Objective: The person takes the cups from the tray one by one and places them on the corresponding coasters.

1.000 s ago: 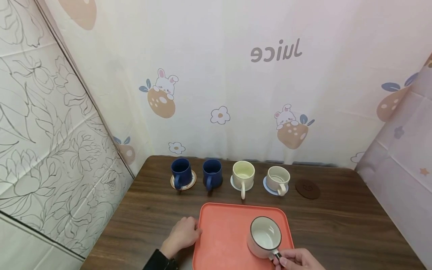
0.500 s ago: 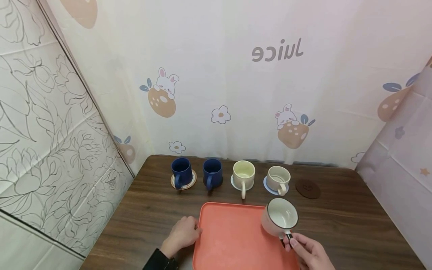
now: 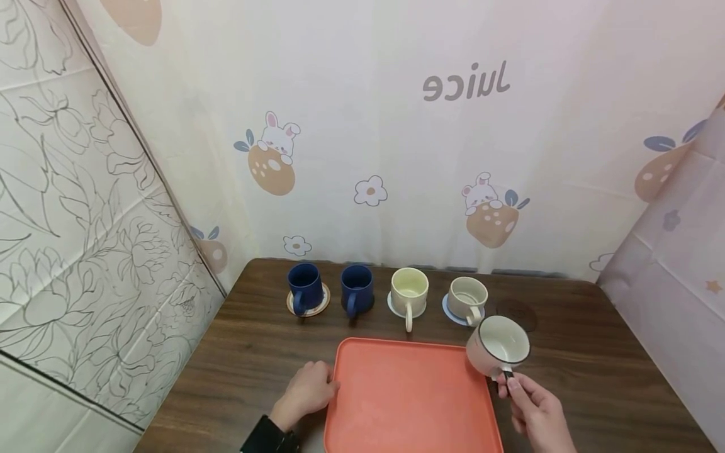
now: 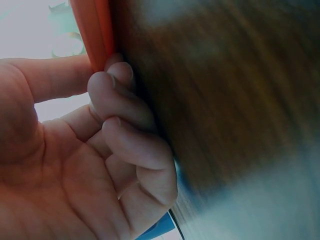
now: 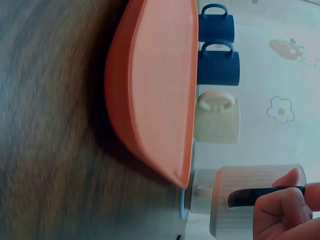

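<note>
My right hand (image 3: 535, 412) pinches the dark handle of a cream enamel mug (image 3: 498, 347), holding it in the air just past the orange tray's (image 3: 396, 402) far right corner, above the brown coaster (image 3: 518, 311). My left hand (image 3: 306, 393) grips the tray's left edge, fingers curled under it. Along the surface's far edge stand two navy mugs (image 3: 304, 287), a pale yellow mug (image 3: 409, 292) and a beige mug (image 3: 467, 298).

Only text: "Juice", grey, mirror-reversed, on back curtain (image 3: 396, 126) above the cartoon bunny print. Nothing else legible.
</note>
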Motion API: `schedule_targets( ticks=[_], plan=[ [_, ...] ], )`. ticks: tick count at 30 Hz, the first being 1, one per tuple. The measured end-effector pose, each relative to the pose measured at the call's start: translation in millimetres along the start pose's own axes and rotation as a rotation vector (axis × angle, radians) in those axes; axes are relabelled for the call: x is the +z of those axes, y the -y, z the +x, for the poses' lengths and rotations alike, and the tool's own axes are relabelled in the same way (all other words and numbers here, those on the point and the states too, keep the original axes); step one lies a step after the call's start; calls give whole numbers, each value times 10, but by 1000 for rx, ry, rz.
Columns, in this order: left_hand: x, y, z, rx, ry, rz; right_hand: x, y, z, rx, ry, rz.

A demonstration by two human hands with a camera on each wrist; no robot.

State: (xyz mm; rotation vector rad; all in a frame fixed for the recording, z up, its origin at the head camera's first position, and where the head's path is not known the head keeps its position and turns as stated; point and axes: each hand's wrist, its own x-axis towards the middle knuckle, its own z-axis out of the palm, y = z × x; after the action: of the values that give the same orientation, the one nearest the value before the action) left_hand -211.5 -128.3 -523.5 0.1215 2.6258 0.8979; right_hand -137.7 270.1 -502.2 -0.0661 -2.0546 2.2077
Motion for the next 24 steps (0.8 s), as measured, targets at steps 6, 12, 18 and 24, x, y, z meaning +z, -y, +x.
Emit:
schedule_targets(
  ticks=[6,12,18,24],
  plan=[
    [22,17,15,-7,13,-8,-157,5,92,48,-61,-42],
    [4,21,13,25,-3,6,-279,35,250,63,-116,-46],
    [-5,24,12,23,4,2,-369,18,426,64,-142,-84],
    [-1,25,25,10,11,1,-447,-5,590,74,-157,-91]
  ],
)
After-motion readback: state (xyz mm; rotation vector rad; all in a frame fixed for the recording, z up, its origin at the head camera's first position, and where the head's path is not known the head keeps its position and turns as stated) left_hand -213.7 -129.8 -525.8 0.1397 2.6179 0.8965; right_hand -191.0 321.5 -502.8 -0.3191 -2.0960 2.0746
